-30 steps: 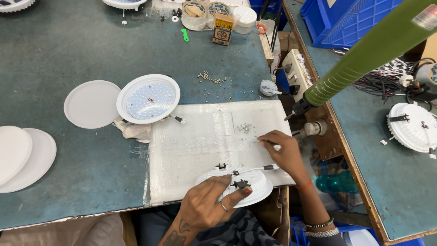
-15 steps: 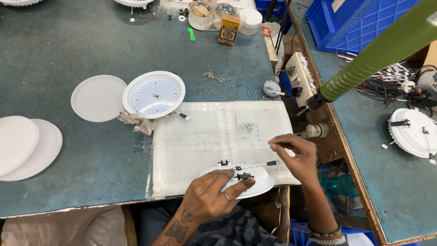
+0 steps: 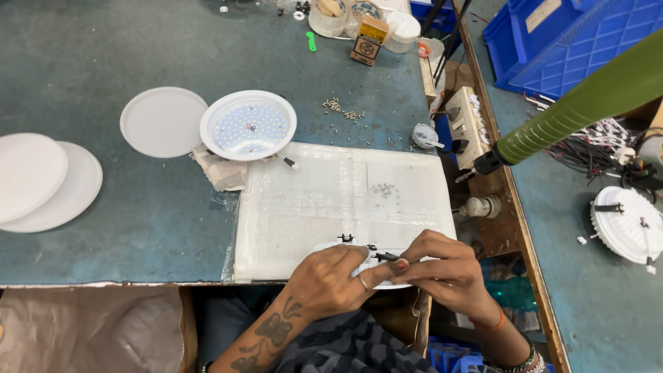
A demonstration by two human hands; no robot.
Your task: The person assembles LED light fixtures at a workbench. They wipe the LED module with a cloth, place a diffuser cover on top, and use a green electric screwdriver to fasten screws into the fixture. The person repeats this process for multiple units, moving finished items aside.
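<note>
Hands meet at near edge of clear plastic sheet (image 3: pixel 331 200) on green-blue table (image 3: pixel 103 55). Left hand (image 3: pixel 330 280) curls over round white lamp housing (image 3: pixel 387 273), gripping it. Right hand (image 3: pixel 445 273) pinches small black clip (image 3: pixel 385 257) on housing rim. Open white LED lamp (image 3: pixel 248 126) lies well apart, white disc cover (image 3: pixel 162 122) just beside it.

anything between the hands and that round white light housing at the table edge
Nothing visible does. The left hand already rests on the round white housing, and the right hand meets it at a small black clip on the housing's rim. Both hands hide most of it.
</note>
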